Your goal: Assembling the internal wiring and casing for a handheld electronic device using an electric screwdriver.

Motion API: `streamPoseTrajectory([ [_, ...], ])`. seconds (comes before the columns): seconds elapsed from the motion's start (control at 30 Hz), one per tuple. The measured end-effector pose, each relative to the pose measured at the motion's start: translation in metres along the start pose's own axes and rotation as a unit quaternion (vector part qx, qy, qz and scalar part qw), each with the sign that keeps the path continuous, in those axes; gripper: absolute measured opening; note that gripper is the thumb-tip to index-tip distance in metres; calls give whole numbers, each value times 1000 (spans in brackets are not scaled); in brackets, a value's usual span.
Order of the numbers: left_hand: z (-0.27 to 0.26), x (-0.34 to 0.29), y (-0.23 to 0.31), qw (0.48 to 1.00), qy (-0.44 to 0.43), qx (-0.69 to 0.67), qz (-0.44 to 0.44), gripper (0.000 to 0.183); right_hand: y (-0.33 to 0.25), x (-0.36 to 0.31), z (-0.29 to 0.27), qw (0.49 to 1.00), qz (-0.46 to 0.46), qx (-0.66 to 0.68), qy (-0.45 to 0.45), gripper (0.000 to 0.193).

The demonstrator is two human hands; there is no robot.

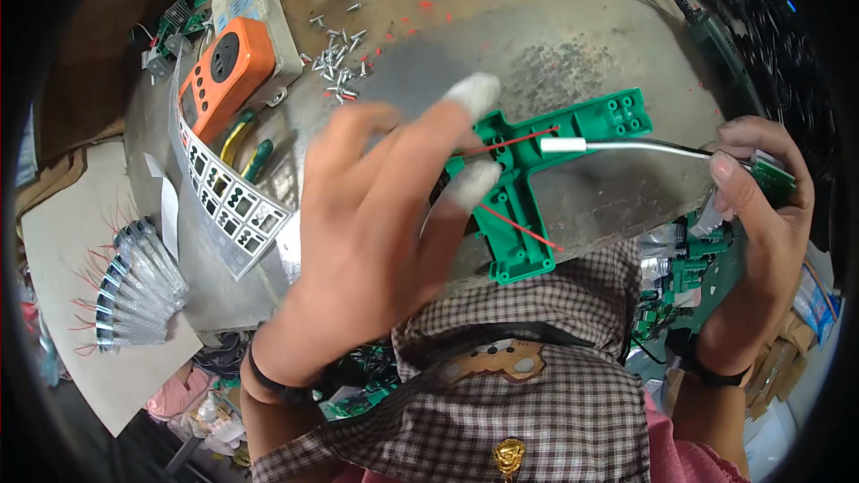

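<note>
Green shell (528,201): lies open on the metal table (649,58); landmark.
Left hand (367,206): blurred over the shell's left side, thumb and forefinger spread; contact unclear.
Right hand (771,224): right of the shell, pinching a circuit board (773,181).
White connector (564,145): over the shell's upper arm.
Red wires (523,228): cross the shell; a careless finger sweep could snag them, or a tugged board could drag the connector into them.

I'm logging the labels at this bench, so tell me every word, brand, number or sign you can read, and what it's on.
None is readable enough to quote.
Sheet: black-and-white printed marks, too small to read.
Orange box: markings too small.
Grey box: blue label, too blurred.
Circuit board: any print too small.
</note>
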State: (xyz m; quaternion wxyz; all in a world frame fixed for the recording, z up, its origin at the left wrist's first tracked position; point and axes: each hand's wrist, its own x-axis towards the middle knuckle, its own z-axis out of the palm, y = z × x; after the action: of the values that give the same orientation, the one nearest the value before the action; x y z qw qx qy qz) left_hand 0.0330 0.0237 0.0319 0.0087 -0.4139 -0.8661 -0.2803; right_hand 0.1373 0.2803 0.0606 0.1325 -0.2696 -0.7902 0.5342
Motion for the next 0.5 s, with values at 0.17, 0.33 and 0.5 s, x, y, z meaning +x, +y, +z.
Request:
streamPoseTrajectory([
  [0.17,0,23,3,993,-104,52,27,57,-5,-6,12,998,-19,1,-63,14],
  [0.33,2,11,-23,986,-37,-118,-109,63,0,-11,29,996,-29,-23,-84,12],
  [0.5,-9,32,-6,987,-161,25,1,70,-1,-10,15,997,-21,-30,-65,11],
])
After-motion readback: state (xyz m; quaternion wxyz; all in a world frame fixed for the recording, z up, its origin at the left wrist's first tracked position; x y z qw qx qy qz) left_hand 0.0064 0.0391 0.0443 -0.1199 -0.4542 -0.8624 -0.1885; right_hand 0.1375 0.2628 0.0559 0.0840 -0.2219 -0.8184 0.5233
